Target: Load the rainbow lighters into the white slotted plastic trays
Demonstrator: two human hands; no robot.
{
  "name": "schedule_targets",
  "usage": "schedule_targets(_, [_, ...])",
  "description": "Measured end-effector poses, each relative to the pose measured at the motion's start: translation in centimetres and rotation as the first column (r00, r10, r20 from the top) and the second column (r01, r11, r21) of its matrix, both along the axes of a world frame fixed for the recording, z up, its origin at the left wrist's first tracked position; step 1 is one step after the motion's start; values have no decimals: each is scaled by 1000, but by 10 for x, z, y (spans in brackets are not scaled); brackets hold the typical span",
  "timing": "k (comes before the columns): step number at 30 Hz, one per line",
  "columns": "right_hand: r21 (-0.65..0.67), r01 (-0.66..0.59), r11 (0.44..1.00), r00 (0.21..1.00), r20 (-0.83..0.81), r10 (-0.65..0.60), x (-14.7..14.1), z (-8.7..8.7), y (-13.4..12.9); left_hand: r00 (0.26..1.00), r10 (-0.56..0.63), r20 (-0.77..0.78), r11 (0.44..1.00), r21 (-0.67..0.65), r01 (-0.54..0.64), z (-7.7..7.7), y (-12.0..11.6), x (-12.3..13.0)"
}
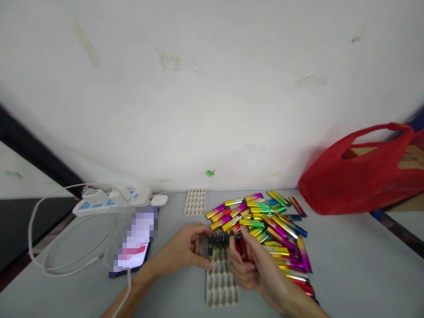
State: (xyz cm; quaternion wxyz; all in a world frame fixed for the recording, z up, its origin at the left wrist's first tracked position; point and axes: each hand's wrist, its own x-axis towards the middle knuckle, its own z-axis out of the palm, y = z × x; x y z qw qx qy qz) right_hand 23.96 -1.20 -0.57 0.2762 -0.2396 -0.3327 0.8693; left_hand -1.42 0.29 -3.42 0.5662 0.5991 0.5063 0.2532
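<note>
A pale gridded tray (pixel 222 282) lies in front of me with its cells showing. Several lighters (pixel 220 238) stand in its far rows, their black tops upward. My left hand (pixel 185 247) curves round the tray's far left side, thumb and index finger touching its edge beside the lighters. Over the tray's right side, my right hand (pixel 251 260) is closed on a dark red lighter (pixel 241 247), partly hidden by the fingers. A heap of shiny multicoloured lighters (pixel 281 234) spreads to the right, behind and beside my right hand.
A second gridded tray (pixel 195 202) lies near the wall. At left are a power strip (pixel 112 198), white cables (pixel 43 265), a white charger (pixel 159 200) and a phone-like device (pixel 141 243), partly pixelated. A red bag (pixel 357 176) stands at right.
</note>
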Motion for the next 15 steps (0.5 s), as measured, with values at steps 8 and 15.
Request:
schedule_targets(8, [249, 130, 960, 986, -137, -98, 2, 10, -6, 1000, 5, -8, 1000, 2, -5, 0, -1, 0])
schedule_targets(15, [595, 292, 748, 940, -37, -338, 7, 7, -6, 1000, 4, -9, 1000, -5, -4, 4, -2, 1])
